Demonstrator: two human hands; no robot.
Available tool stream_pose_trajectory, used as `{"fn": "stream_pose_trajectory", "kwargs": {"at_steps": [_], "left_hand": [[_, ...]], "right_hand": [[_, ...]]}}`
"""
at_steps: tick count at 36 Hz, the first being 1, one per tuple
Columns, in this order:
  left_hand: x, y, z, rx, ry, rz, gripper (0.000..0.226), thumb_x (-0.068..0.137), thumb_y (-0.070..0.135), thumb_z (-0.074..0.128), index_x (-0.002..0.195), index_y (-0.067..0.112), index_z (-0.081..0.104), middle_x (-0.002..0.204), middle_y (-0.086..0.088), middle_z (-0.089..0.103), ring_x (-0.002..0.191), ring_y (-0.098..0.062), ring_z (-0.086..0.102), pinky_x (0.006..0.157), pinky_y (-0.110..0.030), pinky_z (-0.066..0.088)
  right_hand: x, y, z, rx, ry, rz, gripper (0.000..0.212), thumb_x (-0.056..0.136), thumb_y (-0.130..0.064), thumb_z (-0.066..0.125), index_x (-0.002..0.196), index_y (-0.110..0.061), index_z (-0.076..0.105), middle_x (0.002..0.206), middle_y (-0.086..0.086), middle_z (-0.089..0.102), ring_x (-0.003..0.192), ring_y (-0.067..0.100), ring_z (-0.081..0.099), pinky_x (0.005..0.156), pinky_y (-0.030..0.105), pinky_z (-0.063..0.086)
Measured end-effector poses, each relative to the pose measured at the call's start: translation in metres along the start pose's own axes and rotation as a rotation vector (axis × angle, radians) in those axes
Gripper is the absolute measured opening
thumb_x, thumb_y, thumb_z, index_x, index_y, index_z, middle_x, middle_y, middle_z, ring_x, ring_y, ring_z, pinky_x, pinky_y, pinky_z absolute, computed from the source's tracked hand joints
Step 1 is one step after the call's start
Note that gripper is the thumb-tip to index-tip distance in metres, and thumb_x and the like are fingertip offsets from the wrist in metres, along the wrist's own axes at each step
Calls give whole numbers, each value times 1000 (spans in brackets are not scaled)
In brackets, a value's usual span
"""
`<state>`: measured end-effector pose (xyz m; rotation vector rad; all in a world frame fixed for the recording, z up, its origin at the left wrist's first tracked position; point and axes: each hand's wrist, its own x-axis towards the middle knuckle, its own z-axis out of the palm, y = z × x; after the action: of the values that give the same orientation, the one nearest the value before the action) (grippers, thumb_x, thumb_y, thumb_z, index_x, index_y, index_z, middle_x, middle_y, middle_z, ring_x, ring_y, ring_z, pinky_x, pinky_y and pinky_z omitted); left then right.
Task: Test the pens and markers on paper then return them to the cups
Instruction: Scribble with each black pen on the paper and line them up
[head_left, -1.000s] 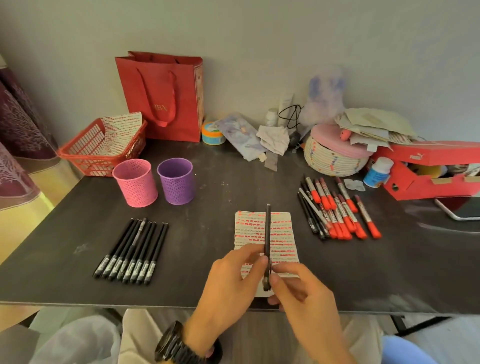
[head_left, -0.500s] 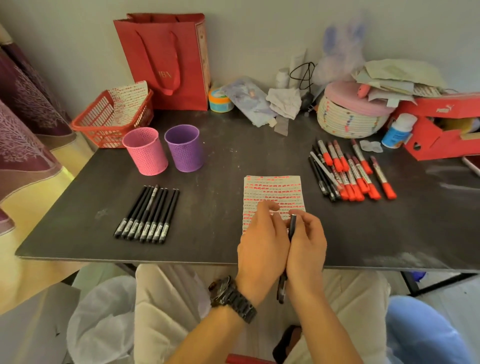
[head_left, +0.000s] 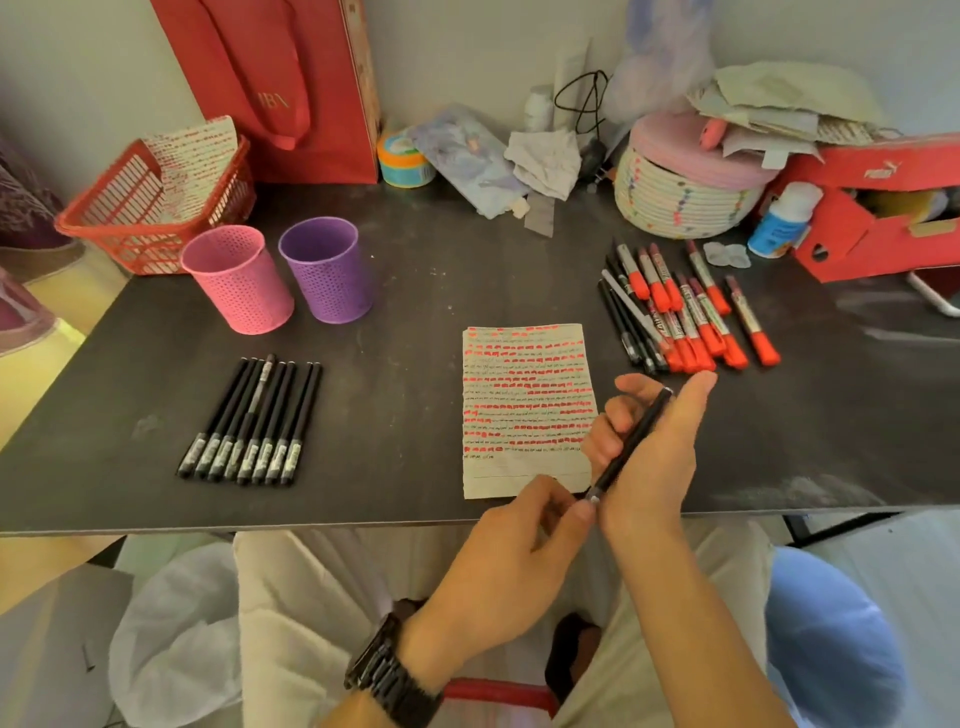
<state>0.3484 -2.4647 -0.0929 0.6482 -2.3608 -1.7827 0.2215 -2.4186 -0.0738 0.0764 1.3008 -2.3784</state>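
Pen (head_left: 631, 441) in right hand (head_left: 655, 467), left hand (head_left: 519, 551) pinching its end; box (head_left: 852, 228) reads Puma.

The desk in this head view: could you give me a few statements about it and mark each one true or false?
1. The pink cup and the purple cup stand upright side by side. True.
2. The paper is blank. False: rows of red marks cover most of it.
3. The right hand holds a black pen. True.
4. The red-capped markers lie left of the paper. False: they lie to its right; a row of black pens lies to its left.
5. The left hand lies flat on the table. False: it pinches the lower end of the black pen.
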Motion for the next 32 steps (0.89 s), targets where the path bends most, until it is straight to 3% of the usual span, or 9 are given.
{"fn": "stream_pose_trajectory", "kwargs": {"at_steps": [4, 7, 10, 14, 18, 22, 26, 29, 32], "left_hand": [[0, -1, -12, -134, 18, -42, 26, 94, 53, 46, 83, 30, 50, 64, 4, 54, 58, -11, 46, 59, -43, 40], [2, -1, -24, -171, 33, -67, 21, 91, 52, 45, 85, 38, 59, 69, 21, 60, 63, 0, 50, 65, -26, 39], [0, -1, -35, -96, -16, -71, 33, 92, 56, 40, 93, 39, 68, 94, 24, 70, 90, 3, 63, 83, -29, 48], [-8, -7, -44, 115, -37, 23, 29, 102, 49, 45, 89, 31, 64, 74, 16, 62, 69, -3, 55, 68, -26, 46], [-12, -10, -48, 371, 35, 114, 28, 103, 51, 38, 94, 30, 54, 68, 16, 54, 65, -9, 54, 62, -36, 48], [-11, -5, -55, 639, 161, 184, 35, 99, 59, 20, 100, 37, 46, 83, 18, 58, 72, -11, 59, 59, -33, 49], [-9, 1, -68, 839, 273, 212, 38, 100, 57, 16, 96, 35, 47, 81, 17, 58, 62, -9, 56, 44, -23, 31], [-15, -6, -92, 802, 379, 98, 38, 95, 64, 10, 82, 36, 32, 66, 17, 48, 57, -10, 50, 47, -29, 33], [-18, -19, -114, 629, 505, 23, 45, 94, 69, 14, 82, 32, 37, 65, 11, 54, 63, -11, 52, 60, -37, 43]], "right_hand": [[-13, 7, -7, -326, -150, -29, 46, 85, -60, 61, 60, -23, 62, 60, -4, 53, 54, 9, 50, 51, 20, 43], [-27, 20, -16, -535, -328, -53, 20, 90, -38, 66, 74, -29, 74, 86, -7, 76, 83, 7, 72, 68, 20, 55], [-40, 26, -23, -622, -395, -59, 11, 97, -32, 62, 94, -33, 73, 110, -8, 76, 105, 12, 72, 80, 27, 59], [-40, 19, -26, -738, -374, -55, 28, 91, -50, 64, 85, -24, 71, 82, -8, 76, 77, 5, 72, 65, 21, 56], [-37, 16, -19, -741, -328, 12, 44, 84, -54, 63, 69, -13, 64, 49, -1, 54, 41, 8, 47, 41, 17, 37], [-34, 24, -4, -636, -292, 31, 36, 95, -41, 62, 63, -25, 70, 46, -2, 51, 37, 7, 43, 36, 17, 33], [-18, 25, 8, -541, -177, 18, 42, 101, -33, 59, 61, -22, 66, 46, -5, 47, 37, 6, 38, 36, 18, 30], [18, -3, -3, -463, 61, -76, 38, 100, -35, 58, 66, -19, 56, 46, -7, 43, 39, 7, 34, 39, 24, 28], [35, -24, -16, -534, 1, -199, 35, 93, -48, 62, 68, -23, 64, 50, -5, 52, 42, 8, 43, 39, 22, 36]]}}
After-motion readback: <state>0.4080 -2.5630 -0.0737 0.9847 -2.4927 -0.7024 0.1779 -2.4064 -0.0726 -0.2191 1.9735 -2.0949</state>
